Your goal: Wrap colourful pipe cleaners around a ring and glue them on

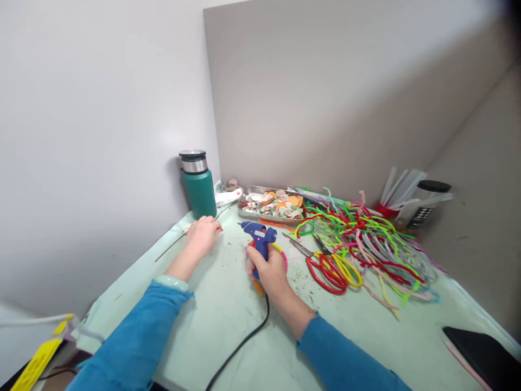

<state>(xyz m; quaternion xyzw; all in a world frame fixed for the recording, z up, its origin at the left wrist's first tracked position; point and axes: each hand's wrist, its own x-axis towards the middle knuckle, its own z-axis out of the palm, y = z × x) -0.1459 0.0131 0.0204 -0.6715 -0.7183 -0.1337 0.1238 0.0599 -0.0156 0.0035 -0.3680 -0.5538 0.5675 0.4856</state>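
Note:
My right hand (272,271) is wrapped round the handle of a blue glue gun (258,234), held upright on the pale green table (228,309) with its nozzle pointing left. Under and beside that hand lies a small ring of pink and yellow pipe cleaner (282,254). My left hand (202,235) rests on the table to the left, fingers curled down, near a thin dark wire (171,247); what it holds, if anything, is hidden. The gun's black cord (244,339) runs toward me.
A teal flask (198,184) stands in the back left corner. A metal tray (249,191) of coloured bits sits at the back. A heap of coloured pipe cleaners (366,239) and scissors (309,248) lie right. A red cup of glue sticks (386,209) and a black object (480,350) sit further right.

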